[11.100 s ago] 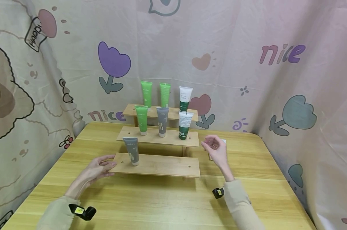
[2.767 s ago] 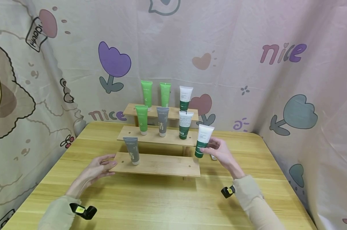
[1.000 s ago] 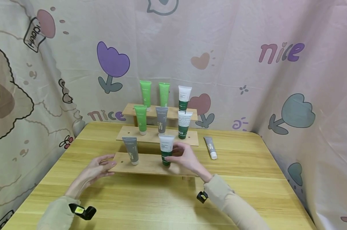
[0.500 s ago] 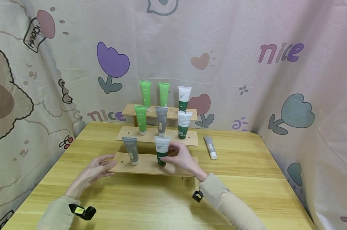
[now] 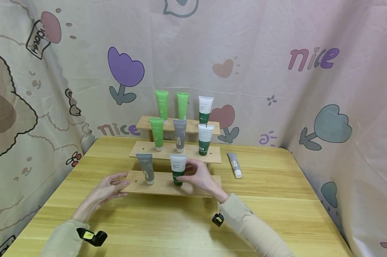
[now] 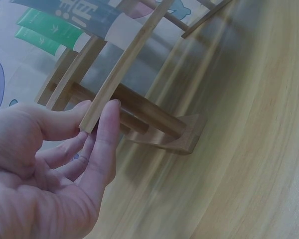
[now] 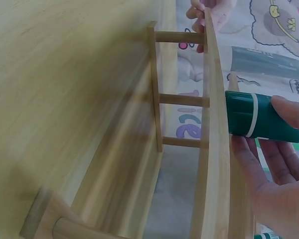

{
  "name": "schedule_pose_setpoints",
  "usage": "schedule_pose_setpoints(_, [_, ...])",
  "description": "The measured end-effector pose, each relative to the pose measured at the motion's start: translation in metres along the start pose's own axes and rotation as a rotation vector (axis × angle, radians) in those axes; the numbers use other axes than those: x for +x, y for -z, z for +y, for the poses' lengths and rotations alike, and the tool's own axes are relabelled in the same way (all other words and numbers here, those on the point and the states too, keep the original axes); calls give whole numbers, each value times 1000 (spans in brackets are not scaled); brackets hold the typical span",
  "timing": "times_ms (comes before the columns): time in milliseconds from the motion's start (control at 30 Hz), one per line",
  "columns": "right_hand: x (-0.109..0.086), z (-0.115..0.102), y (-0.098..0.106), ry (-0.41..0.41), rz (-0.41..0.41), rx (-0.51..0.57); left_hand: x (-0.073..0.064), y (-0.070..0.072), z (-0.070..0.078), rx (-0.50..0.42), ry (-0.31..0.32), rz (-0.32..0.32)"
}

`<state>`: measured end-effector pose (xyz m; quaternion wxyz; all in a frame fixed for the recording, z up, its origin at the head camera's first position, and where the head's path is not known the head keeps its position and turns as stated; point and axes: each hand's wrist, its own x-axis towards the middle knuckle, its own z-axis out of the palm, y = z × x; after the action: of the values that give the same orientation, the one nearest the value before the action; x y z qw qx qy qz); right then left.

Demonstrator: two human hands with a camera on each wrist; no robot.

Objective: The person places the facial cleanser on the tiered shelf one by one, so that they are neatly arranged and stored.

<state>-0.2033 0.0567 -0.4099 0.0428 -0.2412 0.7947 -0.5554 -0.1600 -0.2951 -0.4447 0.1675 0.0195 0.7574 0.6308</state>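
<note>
A three-tier wooden display rack (image 5: 193, 188) stands on the table. My left hand (image 5: 111, 186) pinches the left end of its bottom shelf between thumb and fingers, as the left wrist view confirms. My right hand (image 5: 199, 177) grips a white and green squeeze tube (image 5: 178, 165) upright, its cap down at the middle of the bottom shelf. In the right wrist view the green cap end (image 7: 241, 113) meets the shelf board. To its left on that shelf stands a grey tube (image 5: 146, 167).
The middle shelf bears a green tube (image 5: 157, 132), a grey tube (image 5: 180, 134) and a white-green tube (image 5: 205, 138). Two green tubes and a white-green tube (image 5: 205, 107) stand on the top shelf. Another grey tube (image 5: 234, 165) lies on the table right of the rack.
My right hand has brought the white-green tube from the rack's right side onto the bottom shelf, then a little further left. My left hand keeps its place on the shelf end.
</note>
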Motion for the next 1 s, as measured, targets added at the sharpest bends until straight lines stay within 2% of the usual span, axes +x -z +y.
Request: schedule_pose_setpoints(1000, [2,1,-7,-15,-13,27,0,0,-1,-2,-4,1])
